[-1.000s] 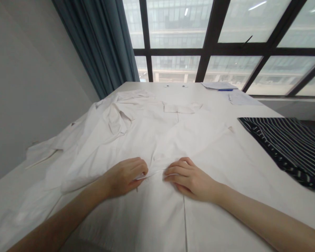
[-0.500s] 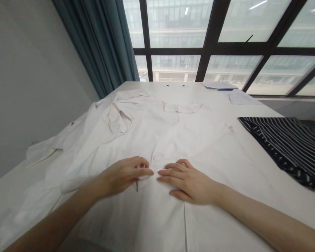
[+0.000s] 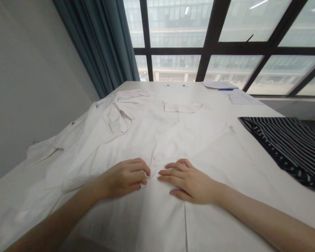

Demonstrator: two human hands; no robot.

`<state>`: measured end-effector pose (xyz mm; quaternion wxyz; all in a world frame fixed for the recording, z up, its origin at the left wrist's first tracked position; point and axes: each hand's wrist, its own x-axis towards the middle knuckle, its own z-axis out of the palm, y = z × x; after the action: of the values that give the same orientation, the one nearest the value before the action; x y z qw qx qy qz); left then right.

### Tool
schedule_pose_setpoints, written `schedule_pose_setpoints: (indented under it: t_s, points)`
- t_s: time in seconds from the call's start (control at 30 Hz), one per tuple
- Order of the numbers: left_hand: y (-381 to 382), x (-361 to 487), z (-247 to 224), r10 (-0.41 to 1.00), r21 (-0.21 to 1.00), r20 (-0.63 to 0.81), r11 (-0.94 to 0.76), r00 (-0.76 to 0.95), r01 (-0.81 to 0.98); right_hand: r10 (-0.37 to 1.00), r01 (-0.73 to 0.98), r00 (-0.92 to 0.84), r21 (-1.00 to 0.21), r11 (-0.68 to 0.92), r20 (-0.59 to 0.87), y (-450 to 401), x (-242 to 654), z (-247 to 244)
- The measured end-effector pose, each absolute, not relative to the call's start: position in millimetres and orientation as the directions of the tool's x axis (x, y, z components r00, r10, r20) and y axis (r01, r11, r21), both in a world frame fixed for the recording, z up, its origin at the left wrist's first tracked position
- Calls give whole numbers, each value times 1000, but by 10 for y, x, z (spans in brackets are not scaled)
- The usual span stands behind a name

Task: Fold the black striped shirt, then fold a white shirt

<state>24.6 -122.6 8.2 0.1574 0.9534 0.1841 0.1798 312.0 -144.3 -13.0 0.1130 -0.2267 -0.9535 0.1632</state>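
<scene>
A white coat [image 3: 212,147] lies spread out, its collar [image 3: 182,107] at the far end and a long front edge running toward me. My left hand [image 3: 127,177] is closed on the coat's front, fingers curled and pinching a bit of cloth near the centre line. Just to its right, my right hand [image 3: 190,182] rests palm down on the same cloth, fingers stretched out. A narrow gap separates the fingertips of the two hands. The cloth under the left fingers is partly hidden.
More rumpled white cloth [image 3: 86,134] covers the table's left side. A black-and-white striped cloth [image 3: 291,147] lies at the right. Papers [image 3: 217,85] and a blue pen [image 3: 225,89] sit at the far edge of the white table [image 3: 152,85], before a window and a blue curtain [image 3: 102,45].
My left hand has drawn slightly back and its thumb and fingers have curled in tighter on the cloth. My right hand stays in the same place.
</scene>
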Motion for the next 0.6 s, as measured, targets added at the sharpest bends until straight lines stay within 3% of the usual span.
schedule_pose_setpoints:
  t_s: [0.3, 0.5, 0.6]
  points:
    - [-1244, 219, 25, 533, 644, 93, -676, 841, 358, 472, 393, -872, -386, 835, 134, -1437, 3120, -111]
    - [-1262, 228, 121, 536, 708, 43, -612, 843, 352, 469, 378, -865, -382, 843, 178, -1443, 3122, -111]
    - [-1261, 248, 111, 623, 711, 9, -554, 782, 433, 474, 380, -856, -373, 847, 205, -1445, 3121, -117]
